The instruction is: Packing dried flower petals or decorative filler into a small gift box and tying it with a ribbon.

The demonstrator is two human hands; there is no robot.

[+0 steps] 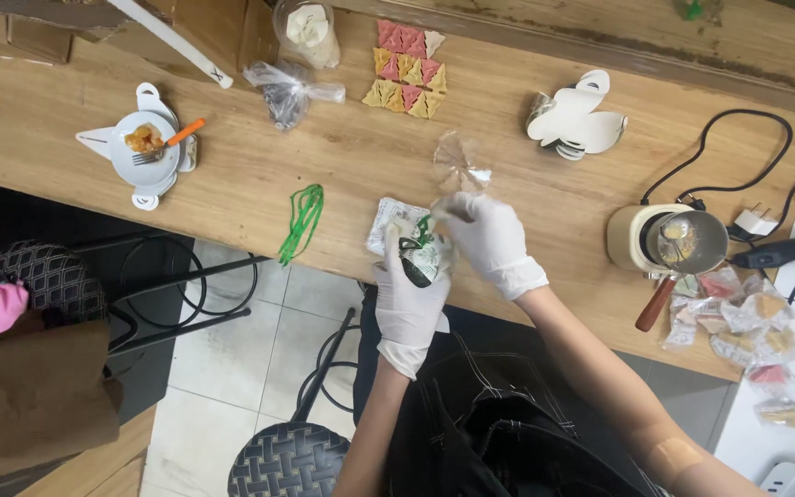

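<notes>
**Both gloved hands closing a small packet**

Left hand (409,293) cups a small clear packet (420,256) at the near table edge, fingers curled round it; right hand (487,236), at two o'clock from it, pinches a green tie (424,227) at the packet's top. I judge this the sealing step; next calls for a steady twist. Wooden table (342,156) spreads beneath; spare green ties (302,219) lie at nine o'clock.

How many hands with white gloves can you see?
2. The left white rubber-gloved hand holds a small clear wrapped packet with a green tie at the wooden table's front edge; the right white rubber-gloved hand pinches its top.
</notes>
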